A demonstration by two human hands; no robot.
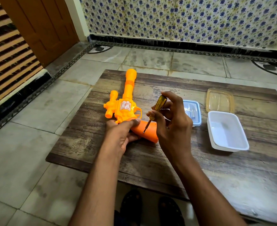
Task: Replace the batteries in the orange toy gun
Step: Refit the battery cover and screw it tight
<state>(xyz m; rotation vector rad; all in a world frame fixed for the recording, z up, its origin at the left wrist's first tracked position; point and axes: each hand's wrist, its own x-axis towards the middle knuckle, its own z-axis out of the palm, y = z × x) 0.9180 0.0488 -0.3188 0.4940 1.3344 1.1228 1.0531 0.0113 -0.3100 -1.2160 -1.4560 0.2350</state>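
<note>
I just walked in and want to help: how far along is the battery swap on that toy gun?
Early. Nothing is out: the white tray is empty. The left hand steadies the toy gun while the right hand works a screwdriver into the grip. Opening and swapping remain.

Soft, even indoor light, faint shadows under the hands [150, 126], sharp centre, wide-angle bending at the edges.

Right side of the wooden board [150, 160] there's a white tray [227, 132] – a clear lid [220, 100] just behind it, small blue-rimmed box [194, 111] to its left. Brown door [41, 26] upper left, flowery wall tiles [183, 18] up top, black sandals [150, 207] at the bottom.
</note>
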